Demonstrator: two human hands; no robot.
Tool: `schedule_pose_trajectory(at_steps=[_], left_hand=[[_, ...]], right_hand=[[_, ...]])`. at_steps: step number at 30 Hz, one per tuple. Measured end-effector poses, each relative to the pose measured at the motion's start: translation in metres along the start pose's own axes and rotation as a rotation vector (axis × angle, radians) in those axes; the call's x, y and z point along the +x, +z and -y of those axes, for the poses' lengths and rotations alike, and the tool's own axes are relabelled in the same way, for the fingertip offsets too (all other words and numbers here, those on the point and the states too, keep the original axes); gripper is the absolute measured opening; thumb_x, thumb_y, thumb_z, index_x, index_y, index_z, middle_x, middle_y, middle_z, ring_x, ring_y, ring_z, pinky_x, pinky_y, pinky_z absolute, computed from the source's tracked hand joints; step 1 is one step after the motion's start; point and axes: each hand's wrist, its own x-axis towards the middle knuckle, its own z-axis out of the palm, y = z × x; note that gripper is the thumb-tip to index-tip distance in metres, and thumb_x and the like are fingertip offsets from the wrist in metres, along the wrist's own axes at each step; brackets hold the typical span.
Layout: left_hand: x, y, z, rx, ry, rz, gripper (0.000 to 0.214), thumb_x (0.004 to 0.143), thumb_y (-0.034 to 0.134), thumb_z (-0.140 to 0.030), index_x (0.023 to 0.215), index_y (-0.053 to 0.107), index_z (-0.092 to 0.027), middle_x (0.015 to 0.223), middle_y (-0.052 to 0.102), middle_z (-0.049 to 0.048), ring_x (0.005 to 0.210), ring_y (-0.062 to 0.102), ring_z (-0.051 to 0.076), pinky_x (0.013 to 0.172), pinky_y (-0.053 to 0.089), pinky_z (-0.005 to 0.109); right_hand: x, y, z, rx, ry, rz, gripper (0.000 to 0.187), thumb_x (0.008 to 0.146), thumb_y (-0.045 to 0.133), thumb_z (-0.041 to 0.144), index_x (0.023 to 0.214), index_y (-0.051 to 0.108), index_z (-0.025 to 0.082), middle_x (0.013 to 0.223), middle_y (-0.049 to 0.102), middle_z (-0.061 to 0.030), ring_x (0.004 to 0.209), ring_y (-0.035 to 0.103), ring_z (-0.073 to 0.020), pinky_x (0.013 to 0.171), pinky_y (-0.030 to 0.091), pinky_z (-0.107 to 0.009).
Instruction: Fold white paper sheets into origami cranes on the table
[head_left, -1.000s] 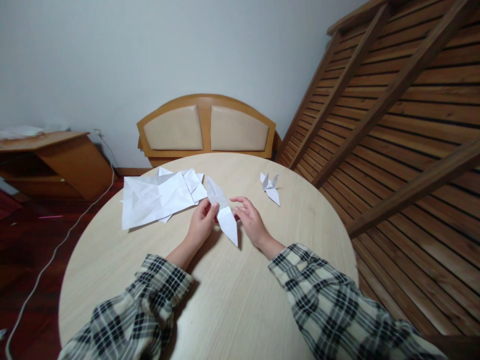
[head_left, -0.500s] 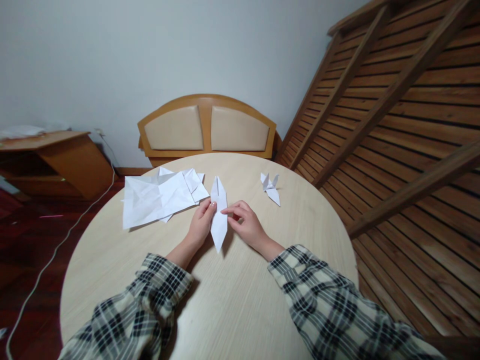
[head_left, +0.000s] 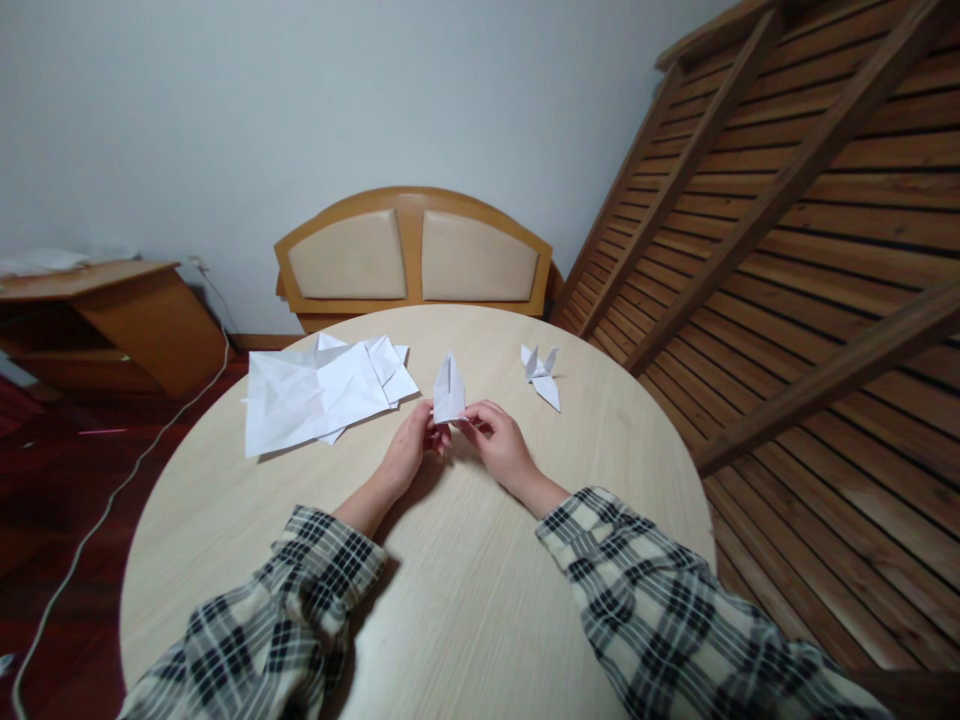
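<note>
A small folded white paper piece (head_left: 448, 393) with a pointed top stands up just above the round wooden table (head_left: 420, 590). My left hand (head_left: 409, 452) pinches its lower left edge and my right hand (head_left: 499, 445) pinches its lower right edge, fingers of both closed on the paper. A finished white paper crane (head_left: 541, 374) sits on the table to the right, beyond my right hand. A pile of creased white paper sheets (head_left: 319, 392) lies to the left of my left hand.
A wooden chair with padded back (head_left: 412, 258) stands behind the table. A slatted wooden frame (head_left: 787, 230) leans at the right. At left is a low wooden cabinet (head_left: 112, 320), with a white cable (head_left: 112, 505) trailing across the dark floor.
The long diamond-shaped paper first turned from slanted to straight, then its lower half was folded up, so it is now a short pointed shape. Both hands closed in on its base.
</note>
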Motion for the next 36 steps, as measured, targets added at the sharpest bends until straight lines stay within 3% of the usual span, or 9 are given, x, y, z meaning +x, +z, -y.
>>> schedule_pose_trajectory(at_steps=[2, 7, 17, 21, 29, 36], left_hand=[[0.0001, 0.0, -0.0007, 0.005, 0.023, 0.038, 0.059, 0.085, 0.042, -0.076, 0.087, 0.055, -0.019, 0.062, 0.055, -0.0011, 0.052, 0.049, 0.013, 0.053, 0.042, 0.027], [0.0014, -0.001, -0.0012, 0.068, 0.086, 0.057, 0.061, 0.073, 0.063, -0.075, 0.095, 0.054, -0.018, 0.063, 0.056, -0.0025, 0.052, 0.051, 0.013, 0.054, 0.043, 0.026], [0.0008, -0.0014, 0.0013, 0.228, 0.136, -0.033, 0.049, 0.086, 0.054, -0.066, 0.081, 0.054, -0.018, 0.062, 0.054, -0.002, 0.054, 0.048, 0.012, 0.054, 0.038, 0.026], [-0.0002, -0.0008, 0.0006, 0.265, 0.146, -0.069, 0.046, 0.09, 0.051, -0.061, 0.075, 0.054, -0.018, 0.061, 0.053, -0.0021, 0.054, 0.05, 0.013, 0.053, 0.039, 0.026], [0.0004, -0.0022, 0.0031, 0.254, 0.129, -0.056, 0.038, 0.091, 0.053, -0.051, 0.073, 0.055, -0.018, 0.059, 0.054, -0.0027, 0.053, 0.05, 0.012, 0.052, 0.038, 0.024], [-0.0015, -0.0001, -0.0001, 0.295, 0.126, -0.013, 0.036, 0.091, 0.053, -0.047, 0.071, 0.056, -0.017, 0.059, 0.054, -0.0023, 0.053, 0.053, 0.012, 0.052, 0.039, 0.024]], right_hand=[[0.0004, 0.0003, 0.0001, -0.004, 0.006, -0.005, 0.013, 0.09, 0.063, 0.033, 0.082, 0.067, 0.022, 0.083, 0.062, -0.0036, 0.077, 0.059, -0.018, 0.069, 0.048, -0.032], [0.0003, 0.0032, -0.0026, 0.054, 0.066, -0.017, 0.012, 0.086, 0.062, 0.029, 0.077, 0.065, 0.021, 0.077, 0.062, -0.0023, 0.071, 0.058, -0.017, 0.067, 0.046, -0.031], [0.0, 0.0063, 0.0027, 0.139, 0.148, 0.036, 0.016, 0.085, 0.061, 0.033, 0.075, 0.06, 0.02, 0.073, 0.061, -0.0006, 0.069, 0.057, -0.0153, 0.066, 0.045, -0.031], [-0.0005, 0.0068, 0.0005, 0.182, 0.128, 0.02, 0.015, 0.083, 0.064, 0.032, 0.09, 0.054, 0.023, 0.077, 0.06, 0.0013, 0.07, 0.059, -0.0152, 0.065, 0.047, -0.03], [-0.0015, 0.0071, -0.0026, 0.218, 0.193, 0.031, 0.038, 0.08, 0.068, 0.033, 0.107, 0.042, 0.025, 0.07, 0.058, 0.0069, 0.061, 0.057, -0.0136, 0.059, 0.044, -0.028], [-0.0003, 0.0049, -0.004, 0.247, 0.232, 0.04, 0.032, 0.085, 0.062, 0.042, 0.105, 0.044, 0.025, 0.064, 0.054, 0.0073, 0.058, 0.053, -0.0134, 0.055, 0.039, -0.027]])
